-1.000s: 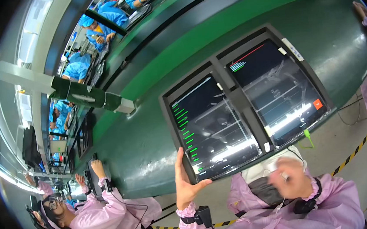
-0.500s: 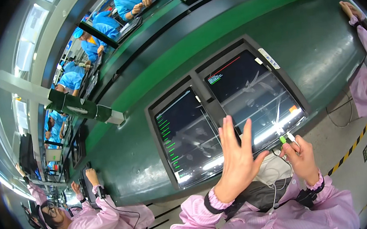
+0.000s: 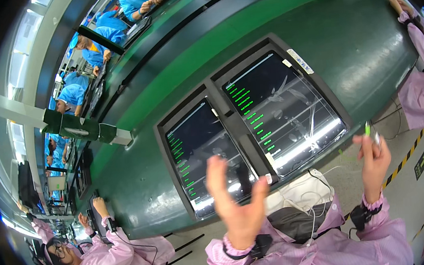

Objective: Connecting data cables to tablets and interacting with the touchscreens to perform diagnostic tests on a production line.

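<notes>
Two dark touchscreen tablets lie side by side in a black two-bay tray [image 3: 327, 90]. Green text lines run down the screens of the left tablet [image 3: 199, 133] and the right tablet [image 3: 263, 85]. My left hand [image 3: 238, 211], slightly blurred, hovers over the left tablet's near edge with thumb and fingers apart, holding nothing. Off the tray's near right corner, my right hand [image 3: 374, 161] is closed on a small green-tipped plug [image 3: 367, 129] and a white-silver plug [image 3: 377, 138]. Their exact kind is hard to make out.
The tray rests on a green bench [image 3: 365, 38]. A post wrapped in green [image 3: 78, 126] rises at left. Thin cables [image 3: 305, 195] hang against my front. People in pink coats sit left [image 3: 117, 259] and right [image 3: 423, 99]; others in blue work across the bench.
My right hand has moved right and up, away from the tray, with the plugs. My left hand has shifted left and lower. The right screen now shows a longer green list.
</notes>
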Available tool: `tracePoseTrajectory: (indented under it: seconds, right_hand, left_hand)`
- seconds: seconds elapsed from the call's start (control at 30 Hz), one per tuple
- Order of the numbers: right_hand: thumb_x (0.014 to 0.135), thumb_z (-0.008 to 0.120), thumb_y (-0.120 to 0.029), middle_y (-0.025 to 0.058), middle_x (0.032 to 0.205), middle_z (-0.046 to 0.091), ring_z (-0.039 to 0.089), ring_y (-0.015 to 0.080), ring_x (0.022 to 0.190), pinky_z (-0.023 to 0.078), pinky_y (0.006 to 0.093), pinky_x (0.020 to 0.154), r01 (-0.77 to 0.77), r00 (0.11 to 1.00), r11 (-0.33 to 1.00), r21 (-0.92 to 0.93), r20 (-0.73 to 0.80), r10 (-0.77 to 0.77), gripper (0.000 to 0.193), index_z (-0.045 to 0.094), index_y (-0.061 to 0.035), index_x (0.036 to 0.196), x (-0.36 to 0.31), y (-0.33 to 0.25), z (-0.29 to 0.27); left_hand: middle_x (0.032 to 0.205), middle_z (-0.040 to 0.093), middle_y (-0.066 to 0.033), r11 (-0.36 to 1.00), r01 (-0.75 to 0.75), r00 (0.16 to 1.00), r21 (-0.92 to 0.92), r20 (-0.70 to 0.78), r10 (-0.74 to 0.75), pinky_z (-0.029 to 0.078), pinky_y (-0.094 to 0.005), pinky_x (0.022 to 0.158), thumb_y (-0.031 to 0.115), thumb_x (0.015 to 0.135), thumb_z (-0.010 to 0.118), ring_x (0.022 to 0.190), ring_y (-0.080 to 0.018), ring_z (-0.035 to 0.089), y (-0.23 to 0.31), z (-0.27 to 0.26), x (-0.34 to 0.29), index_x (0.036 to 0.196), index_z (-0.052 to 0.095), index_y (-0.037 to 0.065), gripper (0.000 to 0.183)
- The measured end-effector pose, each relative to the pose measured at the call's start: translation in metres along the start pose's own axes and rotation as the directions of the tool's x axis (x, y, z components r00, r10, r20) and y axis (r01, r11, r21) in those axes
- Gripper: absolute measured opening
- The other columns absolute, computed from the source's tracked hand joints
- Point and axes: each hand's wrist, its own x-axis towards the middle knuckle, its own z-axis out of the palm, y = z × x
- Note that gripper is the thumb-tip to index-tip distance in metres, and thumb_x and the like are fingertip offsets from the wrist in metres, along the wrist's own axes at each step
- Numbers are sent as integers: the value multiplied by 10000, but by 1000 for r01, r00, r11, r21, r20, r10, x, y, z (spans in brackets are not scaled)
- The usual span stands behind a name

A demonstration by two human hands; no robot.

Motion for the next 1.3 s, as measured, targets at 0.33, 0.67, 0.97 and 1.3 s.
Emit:
tracePoseTrajectory:
  seconds: [0.33,0.67,0.97,1.3]
  right_hand:
    - [890,583,-140,-57,626,455,377,15,517,279,204,399,-82,959,991,-107,263,108,136,542,-25,830,81,21,23]
    - [764,591,-10,135,472,401,396,108,418,312,320,388,273,900,946,-175,393,-187,199,431,-1,646,-14,-18,110]
    - [835,557,-117,187,532,486,530,369,479,379,401,429,122,459,954,274,837,-299,179,470,-12,719,-91,-47,214]
    - [890,546,-81,67,668,625,546,81,498,438,250,438,-168,712,941,295,697,-92,209,460,-7,715,-47,-31,189]
  left_hand:
    - [1046,594,-166,706,686,671,-176,-221,-707,424,-285,795,367,966,436,932,-193,548,-101,-115,-35,1201,508,-20,459]
    - [762,503,-5,760,595,458,-260,-668,-587,361,-226,622,363,966,450,694,-84,436,-190,-182,-74,883,556,-10,397]
    - [1011,550,-159,908,419,100,11,-994,-34,454,-323,811,250,929,548,920,-230,544,-175,-195,-45,1057,469,-55,340]
    - [913,565,-81,810,39,923,-585,-290,-254,502,-278,706,99,900,569,803,-150,591,-47,-46,65,1027,474,16,179]
